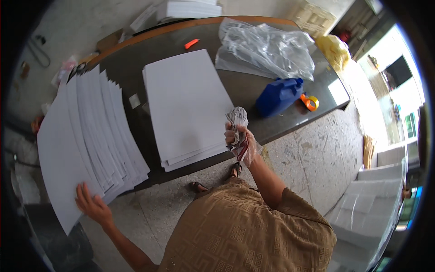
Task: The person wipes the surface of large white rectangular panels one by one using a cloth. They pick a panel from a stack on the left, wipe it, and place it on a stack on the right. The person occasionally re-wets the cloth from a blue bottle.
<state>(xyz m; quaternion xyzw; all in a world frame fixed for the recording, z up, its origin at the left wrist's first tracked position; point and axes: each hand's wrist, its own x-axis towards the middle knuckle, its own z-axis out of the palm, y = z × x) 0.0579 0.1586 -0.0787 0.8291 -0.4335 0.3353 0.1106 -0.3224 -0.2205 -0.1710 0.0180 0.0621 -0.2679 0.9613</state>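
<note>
My left hand (94,207) is bare and lies with its fingers spread on the near edge of a large white sheet (61,149). That sheet tops a fanned pile at the table's left end, its near corner hanging past the table edge. In a clear plastic glove, my right hand (250,147) is closed round a bunched grey-white cloth (238,117), which has a dark red strip hanging from it. The cloth is held up by the near right corner of a neater stack of white sheets (186,102) in the middle of the table.
On the dark table (129,52) are an orange cutter (191,44), crumpled clear plastic (267,47), a blue jug (276,97) and a roll of orange tape (310,103). A yellow bag (334,51) is beyond the right end. Wrapped white stacks (364,213) stand at right.
</note>
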